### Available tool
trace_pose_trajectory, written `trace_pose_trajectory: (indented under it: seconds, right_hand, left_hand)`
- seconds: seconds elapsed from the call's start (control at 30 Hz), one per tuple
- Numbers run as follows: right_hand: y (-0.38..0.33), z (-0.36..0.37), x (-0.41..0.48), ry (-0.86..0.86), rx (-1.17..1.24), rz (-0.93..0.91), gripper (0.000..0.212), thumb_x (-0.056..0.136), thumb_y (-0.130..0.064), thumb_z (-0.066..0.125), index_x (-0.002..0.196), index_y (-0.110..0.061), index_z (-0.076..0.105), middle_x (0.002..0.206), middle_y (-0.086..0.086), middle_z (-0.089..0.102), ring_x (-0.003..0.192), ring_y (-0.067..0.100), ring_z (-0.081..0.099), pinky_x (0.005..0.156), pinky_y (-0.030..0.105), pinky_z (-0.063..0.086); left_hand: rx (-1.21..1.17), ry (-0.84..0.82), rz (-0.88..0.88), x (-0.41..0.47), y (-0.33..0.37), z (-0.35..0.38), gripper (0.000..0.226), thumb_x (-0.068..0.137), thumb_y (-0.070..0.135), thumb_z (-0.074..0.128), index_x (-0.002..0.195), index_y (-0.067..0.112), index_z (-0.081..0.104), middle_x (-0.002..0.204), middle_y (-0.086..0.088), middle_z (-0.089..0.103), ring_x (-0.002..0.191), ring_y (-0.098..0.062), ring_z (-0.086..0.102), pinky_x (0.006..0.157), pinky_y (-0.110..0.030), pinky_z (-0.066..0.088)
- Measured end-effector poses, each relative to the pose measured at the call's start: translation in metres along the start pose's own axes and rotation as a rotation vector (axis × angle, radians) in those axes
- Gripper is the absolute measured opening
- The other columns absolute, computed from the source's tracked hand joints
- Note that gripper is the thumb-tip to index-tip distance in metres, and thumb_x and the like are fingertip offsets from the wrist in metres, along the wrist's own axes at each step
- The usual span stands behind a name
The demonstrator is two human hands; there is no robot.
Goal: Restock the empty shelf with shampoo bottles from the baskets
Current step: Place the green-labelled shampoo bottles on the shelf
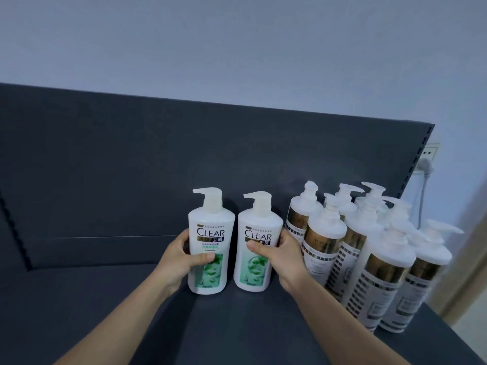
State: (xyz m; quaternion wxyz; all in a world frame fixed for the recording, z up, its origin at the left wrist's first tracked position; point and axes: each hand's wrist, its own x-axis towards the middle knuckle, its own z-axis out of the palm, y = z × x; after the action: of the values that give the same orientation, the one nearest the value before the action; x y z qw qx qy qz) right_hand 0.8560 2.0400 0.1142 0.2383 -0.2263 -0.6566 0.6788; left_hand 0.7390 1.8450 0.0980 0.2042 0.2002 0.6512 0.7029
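Two white and green Clear pump bottles stand upright side by side on the dark grey shelf point(105, 299). My left hand point(175, 262) grips the left Clear bottle point(210, 233) around its middle, thumb across the green label. My right hand point(283, 259) grips the right Clear bottle point(259, 230) the same way from its right side. To their right, several white pump bottles with gold bands point(379, 259) stand in rows on the same shelf. No basket is in view.
The shelf's dark back panel point(131, 159) rises behind the bottles, with a slotted upright point(419, 159) at its right end. A wall socket with a plug and cable point(425, 164) sits beyond it. Bare shelf surface stretches to the left of the Clear bottles.
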Motion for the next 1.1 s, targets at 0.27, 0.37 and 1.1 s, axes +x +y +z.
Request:
trace_pose_trajectory:
  seconds: [0.27, 0.37, 1.1]
  right_hand:
    - [0.008, 0.0, 0.009, -0.037, -0.181, -0.02, 0.067, 0.061, -0.024, 0.092, 0.119, -0.025, 0.058, 0.108, -0.005, 0.074, 0.102, 0.012, 0.07, 0.093, 0.045, 0.056]
    - [0.016, 0.003, 0.002, 0.022, -0.443, -0.039, 0.081, 0.041, -0.051, 0.089, 0.111, -0.03, 0.055, 0.108, -0.01, 0.069, 0.103, 0.009, 0.066, 0.091, 0.043, 0.055]
    - [0.009, 0.01, 0.01, 0.019, -0.724, -0.03, 0.061, 0.077, -0.035, 0.081, 0.12, -0.013, 0.043, 0.126, 0.002, 0.06, 0.118, 0.025, 0.057, 0.083, 0.029, 0.035]
  left_hand:
    - [0.347, 0.025, 0.094, 0.001, -0.001, -0.004, 0.059, 0.071, 0.012, 0.084, 0.116, 0.036, 0.055, 0.112, 0.01, 0.069, 0.107, -0.001, 0.061, 0.09, -0.026, 0.051]
    - [0.569, 0.063, 0.13, -0.001, -0.006, -0.003, 0.064, 0.058, 0.026, 0.089, 0.113, 0.034, 0.057, 0.111, 0.012, 0.066, 0.103, -0.003, 0.061, 0.086, -0.025, 0.049]
    - [0.924, 0.169, -0.016, 0.005, 0.002, 0.02, 0.057, 0.08, 0.026, 0.076, 0.127, 0.015, 0.047, 0.121, -0.001, 0.059, 0.11, -0.021, 0.056, 0.084, -0.03, 0.046]
